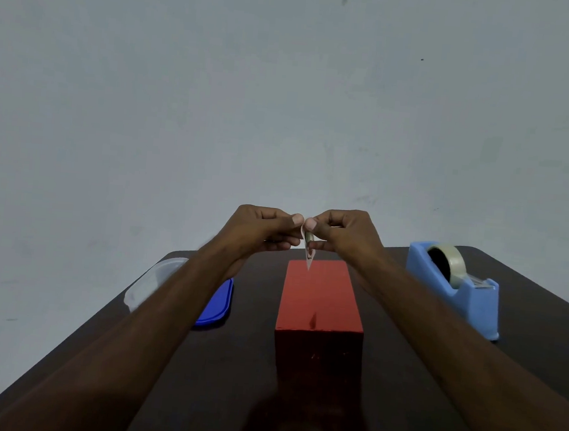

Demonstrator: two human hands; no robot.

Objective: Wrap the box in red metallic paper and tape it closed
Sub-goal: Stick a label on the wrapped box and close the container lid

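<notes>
— Two hands up over the red box (320,296), is that it?

— Yes. The box, already covered in red paper, stands on the dark table (249,367) just below and in front of both hands, between the forearms.

— What are the hands doing?

— The left hand (261,228) and the right hand (343,232) meet fingertip to fingertip above the far end of the box. Both have their fingers curled, and between them they pinch a short strip of tape (308,248), which hangs down with its point toward the box top without touching it.

— And off to the sides?

— Right of the right forearm sits a blue tape dispenser (458,292) with its roll. Under the left forearm, partly hidden, lie a blue lid (216,307) and a clear container (153,277), side by side.
</notes>
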